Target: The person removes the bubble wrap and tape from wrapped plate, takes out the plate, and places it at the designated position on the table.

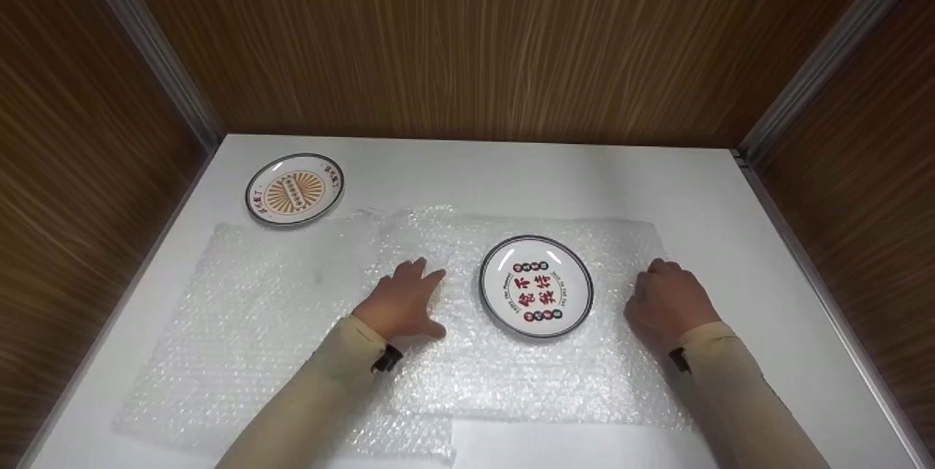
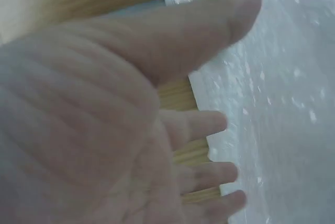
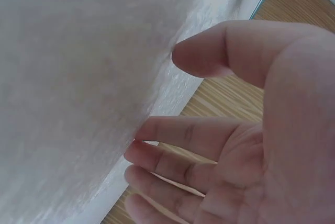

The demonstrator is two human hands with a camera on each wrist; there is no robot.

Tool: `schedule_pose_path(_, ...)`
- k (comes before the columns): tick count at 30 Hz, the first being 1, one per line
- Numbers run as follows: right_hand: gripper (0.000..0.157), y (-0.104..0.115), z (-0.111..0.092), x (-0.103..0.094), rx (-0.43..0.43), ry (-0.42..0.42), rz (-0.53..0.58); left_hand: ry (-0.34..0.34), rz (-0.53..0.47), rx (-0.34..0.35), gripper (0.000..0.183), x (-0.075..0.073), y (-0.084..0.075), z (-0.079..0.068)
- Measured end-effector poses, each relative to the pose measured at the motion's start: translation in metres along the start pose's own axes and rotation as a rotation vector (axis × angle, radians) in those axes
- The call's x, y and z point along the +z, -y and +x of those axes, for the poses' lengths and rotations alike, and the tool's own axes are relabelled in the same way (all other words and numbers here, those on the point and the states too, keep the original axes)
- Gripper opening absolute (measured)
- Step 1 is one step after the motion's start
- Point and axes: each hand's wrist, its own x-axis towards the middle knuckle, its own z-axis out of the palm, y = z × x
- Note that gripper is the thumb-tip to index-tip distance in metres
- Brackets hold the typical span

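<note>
A round white plate (image 1: 537, 286) with a dark rim and red lettering lies face up on a sheet of bubble wrap (image 1: 526, 381). To its left my left hand (image 1: 405, 301) is spread low over the wrap, fingers and thumb apart, holding nothing; its palm (image 2: 94, 124) fills much of the left wrist view. My right hand (image 1: 668, 297) is at the right edge of the wrap. In the right wrist view its thumb (image 3: 204, 51) and fingers (image 3: 178, 130) reach the wrap's edge with a wide gap between them.
A second plate (image 1: 294, 190), with an orange sunburst pattern, lies at the back left beside the wrap's far edge. The white table (image 1: 540, 177) is enclosed by wood-grain panels (image 1: 467, 38) at the back and both sides. A further layer of wrap (image 1: 241, 337) extends left.
</note>
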Motion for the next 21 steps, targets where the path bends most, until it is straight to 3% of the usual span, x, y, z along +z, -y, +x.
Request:
schedule_pose_path(3, 0.016, 0.002, 0.004, -0.001, -0.015, -0.017, -0.010, 0.034, -0.049, -0.037, 0.098, 0.003, 0.006, -0.002)
schedule_pose_path(11, 0.035, 0.004, 0.008, 0.001, -0.024, -0.016, -0.090, 0.012, -0.083, -0.053, 0.099, 0.009, 0.007, -0.004)
schedule_pose_path(15, 0.029, 0.008, 0.011, 0.003, -0.012, 0.001, -0.143, 0.000, -0.074, -0.060, 0.100, 0.008, 0.007, -0.004)
schedule_pose_path(21, 0.065, 0.010, 0.013, 0.001, -0.017, 0.020, -0.189, -0.008, -0.078, -0.045, 0.100, 0.008, 0.008, -0.003)
